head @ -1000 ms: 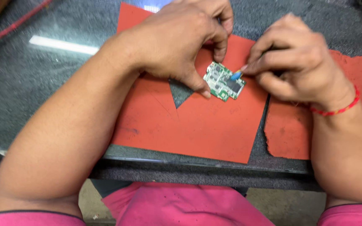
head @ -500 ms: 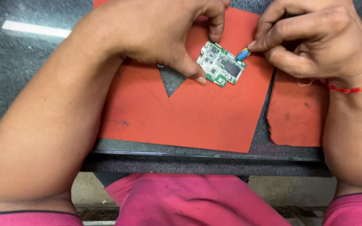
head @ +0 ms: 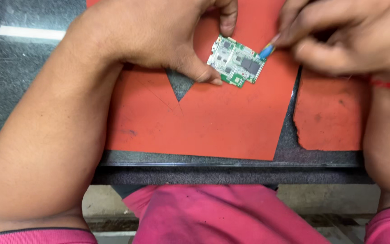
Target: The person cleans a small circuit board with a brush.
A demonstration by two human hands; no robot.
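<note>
Upper centre: left hand [head: 159,36] pinches the small green circuit board [head: 236,61]; right hand [head: 339,36] grips a blue-tipped tool [head: 266,51]. A slip could scratch components.

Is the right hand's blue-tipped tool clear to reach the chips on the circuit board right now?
Probably yes. The left hand pinches only the circuit board at its left edges, leaving the top bare; the blue-tipped tool in the right hand sits at its right edge.

Tabletop [head: 32,81]: dark speckled surface with a black front edge. On it: one large orange-red mat [head: 213,122] with a triangular notch cut out; one smaller orange-red mat piece [head: 330,113], ragged-edged, just beside it at right, apart by a narrow gap.
</note>
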